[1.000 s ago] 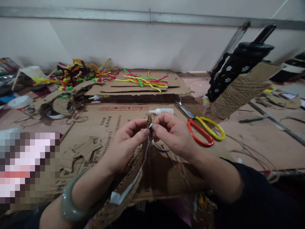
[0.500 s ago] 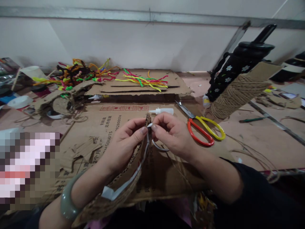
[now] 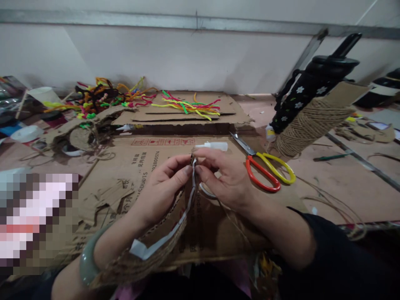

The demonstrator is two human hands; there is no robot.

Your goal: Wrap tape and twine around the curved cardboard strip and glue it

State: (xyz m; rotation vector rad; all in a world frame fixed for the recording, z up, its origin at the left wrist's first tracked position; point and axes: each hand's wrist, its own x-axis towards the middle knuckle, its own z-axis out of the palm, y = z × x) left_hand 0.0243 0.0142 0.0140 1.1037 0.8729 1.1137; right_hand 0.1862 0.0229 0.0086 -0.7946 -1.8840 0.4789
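Observation:
My left hand (image 3: 162, 187) pinches the top end of a curved corrugated cardboard strip (image 3: 146, 254) that arcs down toward my lap. A white tape strip (image 3: 165, 233) runs along its edge. My right hand (image 3: 225, 175) is closed in a pinch on the top of that white tape, right against my left fingertips. A roll of tape (image 3: 208, 192) shows partly under my right hand. A green bangle (image 3: 86, 266) is on my left wrist.
Flattened cardboard sheets (image 3: 131, 166) cover the table. Red and yellow scissors (image 3: 265, 166) lie right of my hands, a small white glue bottle (image 3: 215, 146) just beyond them. A twine spool (image 3: 312, 123) and black floral umbrella (image 3: 309, 87) lean at right. Coloured pipe cleaners (image 3: 187, 104) lie at the back.
The lower end of the cardboard strip has swung left and down toward my left forearm. My right fingers have shifted slightly up on the white tape.

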